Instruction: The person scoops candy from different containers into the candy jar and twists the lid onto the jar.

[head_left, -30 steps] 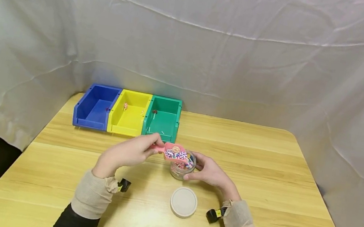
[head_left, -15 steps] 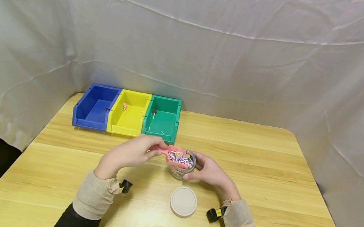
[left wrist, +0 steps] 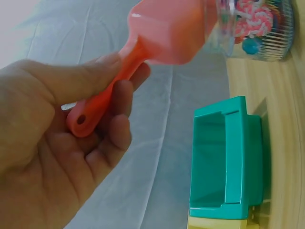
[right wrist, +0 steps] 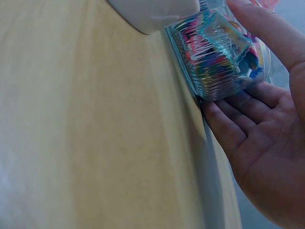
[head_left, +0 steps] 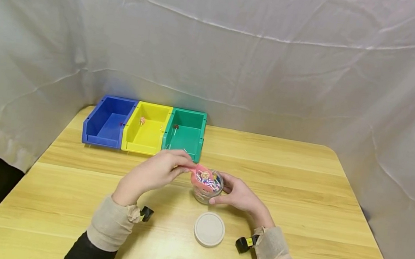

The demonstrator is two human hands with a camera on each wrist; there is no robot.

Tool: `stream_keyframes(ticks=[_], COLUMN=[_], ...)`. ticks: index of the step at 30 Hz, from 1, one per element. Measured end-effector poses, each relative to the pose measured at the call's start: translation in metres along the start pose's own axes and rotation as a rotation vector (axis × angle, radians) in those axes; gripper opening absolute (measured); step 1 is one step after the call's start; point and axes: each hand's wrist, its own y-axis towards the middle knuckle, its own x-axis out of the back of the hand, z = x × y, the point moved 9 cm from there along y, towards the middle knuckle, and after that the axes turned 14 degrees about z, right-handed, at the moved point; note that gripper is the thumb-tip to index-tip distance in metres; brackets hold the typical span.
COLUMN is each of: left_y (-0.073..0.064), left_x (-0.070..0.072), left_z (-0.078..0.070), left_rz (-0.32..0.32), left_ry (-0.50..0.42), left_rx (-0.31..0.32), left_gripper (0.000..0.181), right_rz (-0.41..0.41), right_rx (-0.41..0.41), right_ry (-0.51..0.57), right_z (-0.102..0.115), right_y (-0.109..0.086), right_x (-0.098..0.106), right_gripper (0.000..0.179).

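My left hand (head_left: 159, 171) pinches the handle of a pink scoop (left wrist: 167, 36) between thumb and fingers. Small swirled toy lollipops (head_left: 208, 180) fill the scoop, which tilts down over the mouth of a glass jar (head_left: 202, 197). More colourful pieces show through the jar's ribbed wall in both wrist views. My right hand (head_left: 241, 196) grips the jar from its right side, thumb in front and fingers behind. Nearer to me a round whitish lid (head_left: 209, 230) lies flat on the table.
Blue (head_left: 102, 141), yellow (head_left: 142, 148) and green (head_left: 187, 139) bins stand side by side at the back left. A few tiny lollipops or sticks lie in them. Pale cloth (head_left: 270, 76) hangs around the wooden table (head_left: 319, 216).
The scoop has moved slightly right and tipped further down towards the jar's mouth, as my left hand shifted right and its wrist rose. My right hand and the jar have stayed put.
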Motion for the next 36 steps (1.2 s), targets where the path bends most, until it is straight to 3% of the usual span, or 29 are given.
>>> stream_keyframes(ticks=[5,10,22,36], left_y=[0.002,0.004,0.004,-0.003], left_x=[0.002,0.002,0.003,0.016], left_z=[-0.009,-0.015,-0.023,-0.021], left_rz=[-0.093,-0.153,-0.188,-0.205], left_ry=[0.13,0.19,0.289,0.312], left_rx=[-0.033,-0.062,-0.06,-0.001], left_gripper=[0.02,0.024,0.027,0.032], right_rz=[0.004,0.003,-0.005,-0.026], right_rx=[0.0,0.014,0.009,0.011], right_ry=[-0.013,-0.012,-0.013,-0.017], right_z=[0.002,0.003,0.001,0.002], right_y=[0.0,0.0,0.0,-0.002], right_x=[0.0,0.001,0.001,0.002], right_gripper=[0.087,0.085,0.086,0.088])
